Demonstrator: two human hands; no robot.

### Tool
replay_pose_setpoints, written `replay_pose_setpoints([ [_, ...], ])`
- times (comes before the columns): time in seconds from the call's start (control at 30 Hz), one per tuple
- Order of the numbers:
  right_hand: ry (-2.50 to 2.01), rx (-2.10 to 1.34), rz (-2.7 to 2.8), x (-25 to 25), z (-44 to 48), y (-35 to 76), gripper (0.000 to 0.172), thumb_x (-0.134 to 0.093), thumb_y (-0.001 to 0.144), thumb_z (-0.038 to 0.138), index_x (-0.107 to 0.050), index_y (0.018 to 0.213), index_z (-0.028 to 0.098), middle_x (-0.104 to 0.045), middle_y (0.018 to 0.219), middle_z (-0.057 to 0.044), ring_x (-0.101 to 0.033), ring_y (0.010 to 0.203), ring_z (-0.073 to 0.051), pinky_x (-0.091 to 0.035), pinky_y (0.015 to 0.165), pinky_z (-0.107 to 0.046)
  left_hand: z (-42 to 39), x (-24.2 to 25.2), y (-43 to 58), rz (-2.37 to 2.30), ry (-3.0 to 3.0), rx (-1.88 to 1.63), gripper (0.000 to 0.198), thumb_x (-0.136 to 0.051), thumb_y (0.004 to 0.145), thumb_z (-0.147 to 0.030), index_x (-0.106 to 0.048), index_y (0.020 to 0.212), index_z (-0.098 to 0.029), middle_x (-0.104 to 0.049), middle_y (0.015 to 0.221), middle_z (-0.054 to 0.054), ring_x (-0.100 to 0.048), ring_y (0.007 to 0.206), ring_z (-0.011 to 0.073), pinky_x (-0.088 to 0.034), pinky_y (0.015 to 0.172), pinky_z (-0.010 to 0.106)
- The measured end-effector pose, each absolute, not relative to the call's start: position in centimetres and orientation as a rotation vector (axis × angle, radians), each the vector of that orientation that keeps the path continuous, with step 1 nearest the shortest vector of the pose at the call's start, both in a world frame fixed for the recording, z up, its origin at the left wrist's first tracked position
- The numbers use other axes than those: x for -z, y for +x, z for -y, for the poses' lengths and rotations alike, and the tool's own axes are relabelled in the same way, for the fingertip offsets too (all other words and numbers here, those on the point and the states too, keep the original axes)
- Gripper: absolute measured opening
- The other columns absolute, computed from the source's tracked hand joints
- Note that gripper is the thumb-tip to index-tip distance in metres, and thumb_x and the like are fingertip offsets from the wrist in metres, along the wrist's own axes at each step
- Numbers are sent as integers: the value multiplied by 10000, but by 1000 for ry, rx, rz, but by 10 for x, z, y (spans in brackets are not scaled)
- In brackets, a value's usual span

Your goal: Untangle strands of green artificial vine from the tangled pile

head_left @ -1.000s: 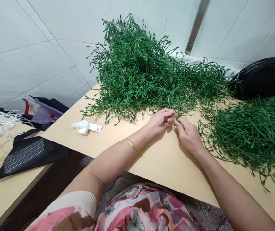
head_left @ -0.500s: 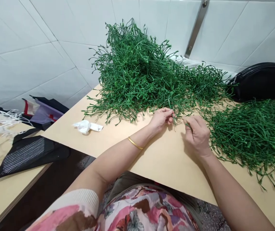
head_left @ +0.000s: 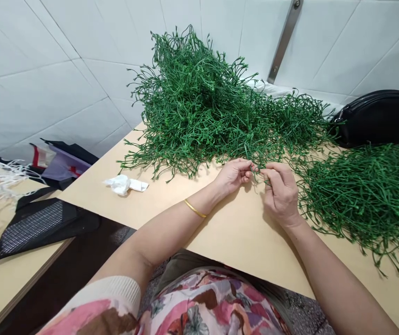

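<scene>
My left hand rests at the front edge of a big heap of thin green artificial stems, its thumb and fingers pinched on a green stem. Close beside it, my right hand is closed too, thumb and forefinger pinching at the same small green piece. The fingertips of both hands nearly meet; the exact join between them is too small to make out. Just right of my right hand lies a second pile of green stems, tips spread toward the table's front.
A crumpled white tissue lies left on the wooden table. A black bag stands at the back right. On another table at left are white strands and a black mesh pouch. A tiled wall rises behind.
My right hand has moved left, closing the gap to my left hand. My left hand stays nearly in place, still pinching.
</scene>
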State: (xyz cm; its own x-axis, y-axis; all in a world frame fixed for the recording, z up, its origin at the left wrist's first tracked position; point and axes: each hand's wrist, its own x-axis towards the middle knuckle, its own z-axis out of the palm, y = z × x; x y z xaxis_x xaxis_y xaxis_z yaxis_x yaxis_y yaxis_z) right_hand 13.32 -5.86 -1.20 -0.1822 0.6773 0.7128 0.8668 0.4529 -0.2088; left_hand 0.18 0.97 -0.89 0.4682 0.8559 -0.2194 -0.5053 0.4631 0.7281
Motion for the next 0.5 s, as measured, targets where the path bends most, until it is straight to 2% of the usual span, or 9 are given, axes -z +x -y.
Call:
replay_pose_setpoints([
  [0.1, -1294, 391, 2082, 11, 57, 132, 343, -366, 847, 156, -548, 1137, 183, -569, 1130, -127, -508, 991, -244, -378, 787, -360, -9, 12, 4, -635, 663, -906, 99, -521, 765, -109, -504, 670, -130, -492, 493, -26, -453, 397, 48, -318, 369, 148],
  [0.3, -1424, 526, 2071, 16, 54, 133, 289, -370, 861, 170, -587, 1047, 130, -585, 934, -128, -499, 818, -216, -361, 693, -321, -9, 14, 6, -620, 607, -919, 126, -478, 814, -123, -497, 689, -128, -522, 552, -11, -470, 410, 44, -366, 393, 149],
  [0.5, -1515, 343, 2070, 17, 53, 132, 248, -364, 865, 190, -571, 996, 146, -580, 894, -107, -502, 811, -217, -364, 694, -320, -10, 15, 5, -574, 563, -930, 121, -493, 803, -105, -511, 684, -118, -559, 613, 7, -487, 443, 38, -399, 430, 143],
])
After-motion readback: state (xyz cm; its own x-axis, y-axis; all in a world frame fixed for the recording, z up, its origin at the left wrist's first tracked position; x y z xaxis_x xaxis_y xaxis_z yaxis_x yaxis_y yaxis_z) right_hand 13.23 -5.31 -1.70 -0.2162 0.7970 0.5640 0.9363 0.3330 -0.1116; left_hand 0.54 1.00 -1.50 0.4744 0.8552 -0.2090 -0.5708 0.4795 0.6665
